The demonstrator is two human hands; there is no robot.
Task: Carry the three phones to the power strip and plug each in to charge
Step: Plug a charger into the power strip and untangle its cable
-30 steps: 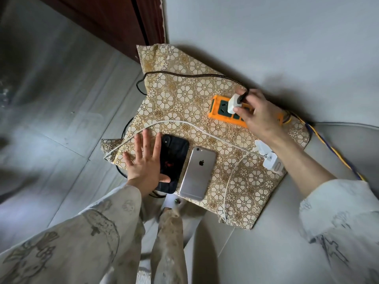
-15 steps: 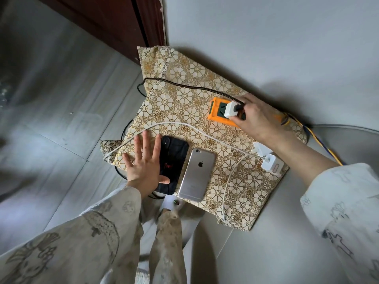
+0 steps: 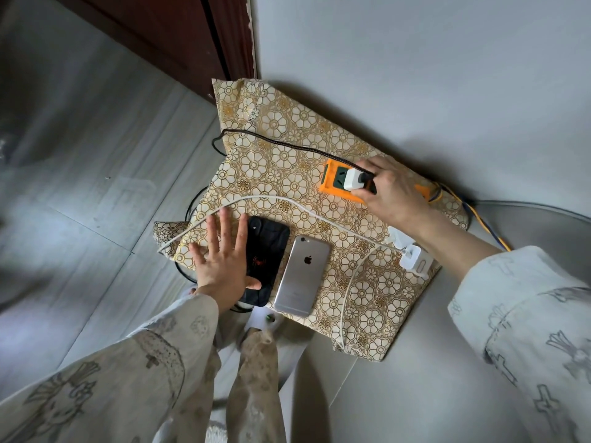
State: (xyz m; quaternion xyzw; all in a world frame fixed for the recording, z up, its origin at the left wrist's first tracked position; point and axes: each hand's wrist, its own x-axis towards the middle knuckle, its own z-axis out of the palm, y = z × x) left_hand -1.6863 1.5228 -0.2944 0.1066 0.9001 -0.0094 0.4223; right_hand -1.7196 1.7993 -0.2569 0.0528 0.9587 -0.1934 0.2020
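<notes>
A white cable (image 3: pixel 287 203) crosses the bare cloth (image 3: pixel 278 145) between phones (image 3: pixel 302 276) and power strip (image 3: pixel 335 187)

My right hand (image 3: pixel 391 196) grips a white charger plug (image 3: pixel 354 180) seated in the orange power strip (image 3: pixel 339 182) on the far side of the floral gold cloth (image 3: pixel 281 148). My left hand (image 3: pixel 220 257) lies flat, fingers spread, thumb on a black-cased phone (image 3: pixel 267 257) beside a silver phone (image 3: pixel 302 276).

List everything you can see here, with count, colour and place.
Cloth: one, gold floral, on table by wall.
Power strip: one, orange, cloth's far side.
Charger: one, white, in strip.
Black cable: one, from charger across cloth.
Black phone: one, near edge.
Silver phone: one, beside black phone.
Spare chargers: two, white, right edge, with white cables.
Left hand: flat, thumb on black phone.
Right hand: grips charger.
</notes>
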